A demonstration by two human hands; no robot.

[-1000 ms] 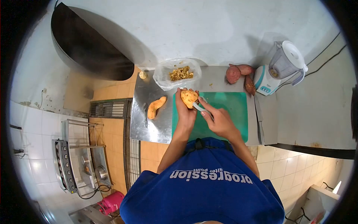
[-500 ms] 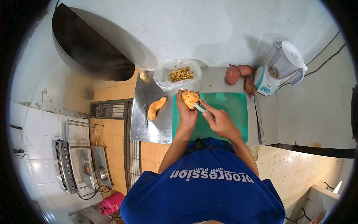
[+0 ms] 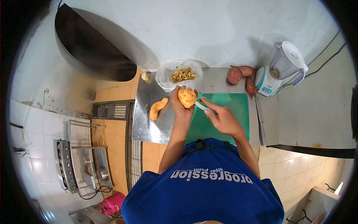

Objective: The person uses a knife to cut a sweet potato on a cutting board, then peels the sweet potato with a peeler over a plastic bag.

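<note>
A peeled orange sweet potato (image 3: 187, 98) is held in my left hand (image 3: 181, 107), its fingers wrapped round it above the left edge of the green cutting board (image 3: 218, 125). My right hand (image 3: 223, 118) grips a white-handled peeler (image 3: 201, 106), whose head is close to the right side of the sweet potato. Small peel bits lie on the board. Left of the board, another peeled sweet potato (image 3: 159, 108) rests on the metal table beside a spoon (image 3: 147, 116). Behind my left hand stands a clear plastic bag (image 3: 162, 77) with peelings (image 3: 183, 75) in it.
Unpeeled red sweet potatoes (image 3: 234, 76) lie at the back right, beside a blender (image 3: 280, 67). A large knife (image 3: 260, 121) lies right of the board. A small pale piece (image 3: 145, 76) sits at the table's back left corner. A dark wok (image 3: 91, 48) hangs at upper left.
My left hand and the sweet potato have shifted slightly left, and the potato is turned to show more of its peeled face. The peeler has moved slightly away from its front.
</note>
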